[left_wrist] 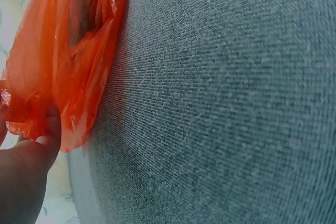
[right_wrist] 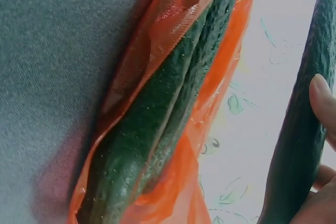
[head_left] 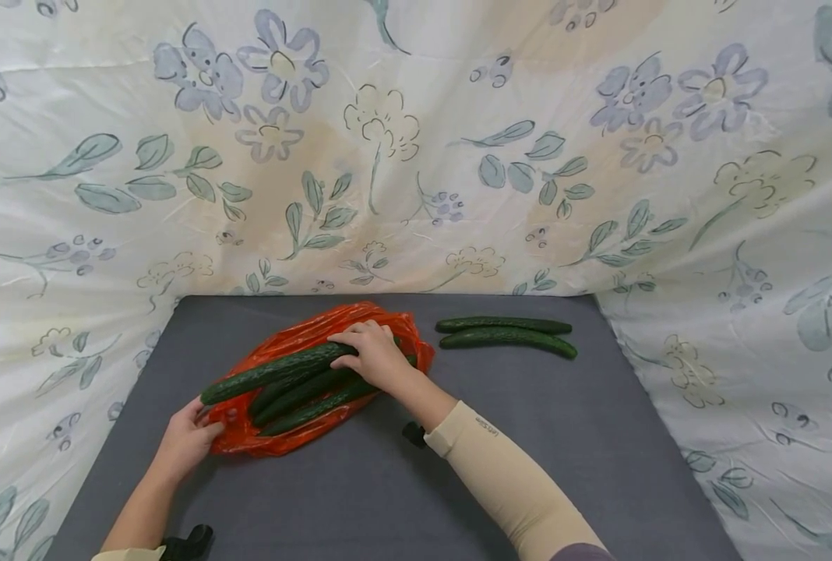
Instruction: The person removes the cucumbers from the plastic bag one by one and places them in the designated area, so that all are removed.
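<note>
Left fingers: pinching a crinkled orange-red plastic bag
Right fingers: pinching a long, dark-green cucumber, tip near left fingers
Cucumber step: apparently mid-transfer, direction unclear
Next move: likely steady grip, bag braced

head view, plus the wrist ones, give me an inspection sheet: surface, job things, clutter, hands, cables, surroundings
Surface: grey tabletop, under the bag and loose cucumbers.
Job's things: red plastic bag, open, with several cucumbers inside; two loose cucumbers side by side to its right.
Clutter: nothing seen.
Hands: left hand pinches the bag's near-left edge; right hand grips one cucumber above the others.
Cables: nothing seen.
Surroundings: floral cloth behind and on both sides.
</note>
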A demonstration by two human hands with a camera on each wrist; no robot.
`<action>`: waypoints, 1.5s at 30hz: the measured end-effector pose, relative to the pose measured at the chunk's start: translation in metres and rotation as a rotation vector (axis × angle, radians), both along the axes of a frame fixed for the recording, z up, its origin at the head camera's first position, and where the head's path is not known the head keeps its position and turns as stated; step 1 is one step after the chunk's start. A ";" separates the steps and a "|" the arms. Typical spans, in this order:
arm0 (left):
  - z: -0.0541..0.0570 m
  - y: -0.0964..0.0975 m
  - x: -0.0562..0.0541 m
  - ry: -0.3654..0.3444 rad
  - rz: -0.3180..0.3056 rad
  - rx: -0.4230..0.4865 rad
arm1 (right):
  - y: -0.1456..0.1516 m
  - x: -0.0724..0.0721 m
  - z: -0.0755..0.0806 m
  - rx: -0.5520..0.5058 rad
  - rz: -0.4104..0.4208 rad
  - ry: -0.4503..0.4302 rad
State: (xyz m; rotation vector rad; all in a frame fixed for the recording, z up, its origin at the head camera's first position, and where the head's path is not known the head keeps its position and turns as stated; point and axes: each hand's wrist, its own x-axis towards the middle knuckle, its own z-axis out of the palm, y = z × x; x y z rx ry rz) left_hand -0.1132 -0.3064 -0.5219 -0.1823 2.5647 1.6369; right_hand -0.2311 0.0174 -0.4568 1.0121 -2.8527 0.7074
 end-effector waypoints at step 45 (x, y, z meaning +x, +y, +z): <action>-0.003 0.001 0.001 -0.022 -0.010 0.083 | 0.056 0.012 0.020 -0.112 -0.036 0.035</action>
